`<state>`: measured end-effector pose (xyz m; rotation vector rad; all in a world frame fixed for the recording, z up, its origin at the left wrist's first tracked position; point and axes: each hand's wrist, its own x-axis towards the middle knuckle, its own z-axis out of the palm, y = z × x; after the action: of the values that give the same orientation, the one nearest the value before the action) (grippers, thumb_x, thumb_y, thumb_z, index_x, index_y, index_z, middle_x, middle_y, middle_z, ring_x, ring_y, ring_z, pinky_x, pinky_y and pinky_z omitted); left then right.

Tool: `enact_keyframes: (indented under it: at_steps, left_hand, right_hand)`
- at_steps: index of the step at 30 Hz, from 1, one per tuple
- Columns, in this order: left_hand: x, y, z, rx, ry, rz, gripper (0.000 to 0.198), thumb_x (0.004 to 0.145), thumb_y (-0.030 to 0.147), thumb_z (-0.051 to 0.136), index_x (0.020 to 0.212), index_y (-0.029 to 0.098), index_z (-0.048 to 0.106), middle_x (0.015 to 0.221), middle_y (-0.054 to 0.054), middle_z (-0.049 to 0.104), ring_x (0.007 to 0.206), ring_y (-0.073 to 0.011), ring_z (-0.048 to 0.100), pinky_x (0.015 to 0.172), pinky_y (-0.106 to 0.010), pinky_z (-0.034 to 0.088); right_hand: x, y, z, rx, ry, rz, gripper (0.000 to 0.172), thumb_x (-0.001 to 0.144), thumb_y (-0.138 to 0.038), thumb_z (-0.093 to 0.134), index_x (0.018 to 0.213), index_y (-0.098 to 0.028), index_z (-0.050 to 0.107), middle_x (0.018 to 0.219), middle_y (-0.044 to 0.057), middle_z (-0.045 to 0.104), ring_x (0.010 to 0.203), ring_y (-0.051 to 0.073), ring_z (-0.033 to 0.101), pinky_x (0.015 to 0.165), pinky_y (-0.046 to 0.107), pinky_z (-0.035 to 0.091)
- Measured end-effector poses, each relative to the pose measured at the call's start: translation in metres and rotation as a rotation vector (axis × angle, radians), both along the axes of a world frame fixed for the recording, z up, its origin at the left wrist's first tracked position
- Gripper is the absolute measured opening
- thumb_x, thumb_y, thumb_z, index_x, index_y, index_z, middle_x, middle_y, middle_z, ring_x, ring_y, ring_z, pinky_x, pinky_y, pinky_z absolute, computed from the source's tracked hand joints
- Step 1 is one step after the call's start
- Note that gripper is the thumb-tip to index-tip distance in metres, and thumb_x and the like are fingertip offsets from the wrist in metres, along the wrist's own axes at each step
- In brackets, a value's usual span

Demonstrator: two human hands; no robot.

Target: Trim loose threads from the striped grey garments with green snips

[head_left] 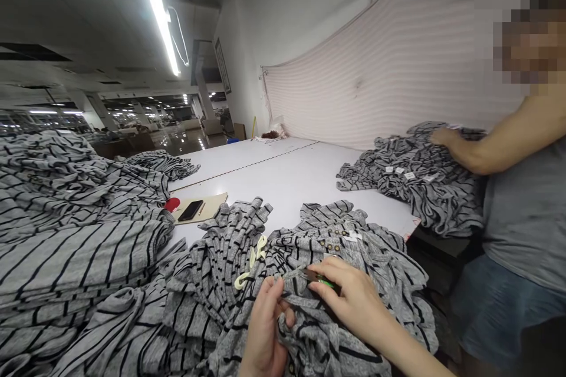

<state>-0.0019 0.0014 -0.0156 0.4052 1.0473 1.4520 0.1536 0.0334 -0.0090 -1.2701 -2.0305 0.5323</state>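
Note:
My left hand [267,327] pinches a fold of a grey garment with black stripes [305,306], its thumb and forefinger pressed together. In my right hand [354,297] is a pair of thread snips [325,281], dark at the tip with a green part; my fingers cover most of it. The tip touches or nearly touches the cloth beside my left fingertips. Dark buttons [331,247] and white labels show on the striped cloth just beyond my hands. Left of them, a pale yellow strip [260,245] lies looped on the fabric.
Striped garments are heaped at the left [84,247]. On the white table [283,171], a black phone [191,210] lies on a beige pad [214,206] near a red disc [172,204]. At right, a co-worker's hand [444,136] rests on another striped pile [411,177].

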Motion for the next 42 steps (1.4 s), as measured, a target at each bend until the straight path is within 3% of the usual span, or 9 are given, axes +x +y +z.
enact_keyframes:
  at_steps: [17, 25, 33, 38, 42]
  left_hand:
    - [-0.003, -0.001, -0.002, 0.017, -0.050, -0.031, 0.045, 0.060, 0.036, 0.081, 0.075, 0.019, 0.042, 0.055, 0.010, 0.045, 0.039, -0.0017, 0.035, 0.041, -0.014, 0.028]
    - [-0.001, -0.002, -0.005, 0.053, -0.014, -0.060, 0.038, 0.067, 0.040, 0.077, 0.078, 0.019, 0.048, 0.058, 0.007, 0.049, 0.047, -0.0039, 0.040, 0.049, -0.016, 0.036]
    - [0.000, -0.005, -0.002, 0.052, 0.059, -0.023, 0.034, 0.064, 0.040, 0.078, 0.076, 0.016, 0.056, 0.056, 0.005, 0.049, 0.054, -0.0068, 0.045, 0.056, -0.017, 0.041]
    - [-0.002, -0.006, -0.001, 0.031, 0.056, -0.054, 0.035, 0.065, 0.041, 0.077, 0.081, 0.017, 0.058, 0.058, 0.005, 0.050, 0.055, -0.0072, 0.046, 0.056, -0.017, 0.043]
    - [0.002, -0.005, -0.002, 0.066, 0.047, 0.001, 0.035, 0.064, 0.035, 0.079, 0.085, 0.018, 0.057, 0.064, 0.004, 0.055, 0.059, -0.0080, 0.049, 0.058, -0.020, 0.048]
  right_hand:
    - [0.004, 0.009, -0.003, -0.091, 0.097, 0.056, 0.020, 0.089, -0.029, 0.054, 0.100, -0.026, 0.069, 0.093, 0.001, 0.064, 0.085, 0.017, 0.060, 0.076, 0.027, 0.044]
    - [0.005, -0.001, 0.001, -0.005, -0.050, 0.069, 0.020, 0.088, -0.027, 0.054, 0.105, -0.028, 0.064, 0.092, 0.001, 0.062, 0.083, 0.018, 0.058, 0.071, 0.028, 0.044]
    - [-0.003, 0.000, -0.005, 0.119, -0.115, 0.050, 0.020, 0.089, -0.025, 0.052, 0.104, -0.026, 0.065, 0.093, 0.002, 0.064, 0.080, 0.019, 0.059, 0.073, 0.031, 0.044]
    - [-0.002, 0.003, -0.007, 0.096, -0.098, 0.064, 0.021, 0.089, -0.025, 0.052, 0.105, -0.027, 0.065, 0.093, 0.002, 0.064, 0.081, 0.019, 0.059, 0.071, 0.030, 0.044]
    - [0.000, 0.002, -0.004, 0.029, -0.025, 0.055, 0.019, 0.090, -0.024, 0.051, 0.101, -0.027, 0.065, 0.091, 0.001, 0.062, 0.080, 0.017, 0.059, 0.069, 0.027, 0.044]
